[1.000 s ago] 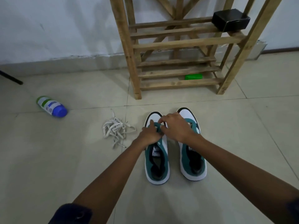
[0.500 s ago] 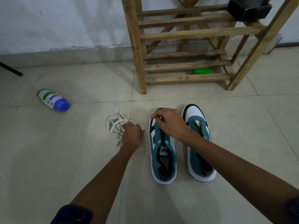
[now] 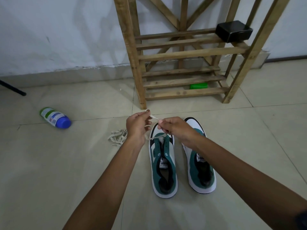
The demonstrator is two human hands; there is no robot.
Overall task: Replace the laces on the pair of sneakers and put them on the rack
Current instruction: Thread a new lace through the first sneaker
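Two teal-and-white sneakers stand side by side on the tiled floor, toes toward the rack: the left sneaker (image 3: pixel 163 165) and the right sneaker (image 3: pixel 201 170). Both have no laces in their eyelets. A white lace (image 3: pixel 153 117) is stretched between my left hand (image 3: pixel 137 128) and my right hand (image 3: pixel 174 130), just above the left sneaker's toe; its tail hangs down to the shoe. The remaining bundle of white laces (image 3: pixel 117 137) lies on the floor left of my left wrist. The wooden shoe rack (image 3: pixel 182 55) stands beyond the shoes.
A black box (image 3: pixel 234 31) sits on the rack's upper shelf at the right. A green object (image 3: pixel 198 86) lies behind the bottom slats. A white bottle with a blue cap (image 3: pixel 55 117) lies on the floor at the left. A dark pole tip (image 3: pixel 12 87) touches the floor far left.
My left hand went from the left sneaker to the lace pile, then came back up holding a lace. My right hand left the sneaker's toe and took the lace's other part.
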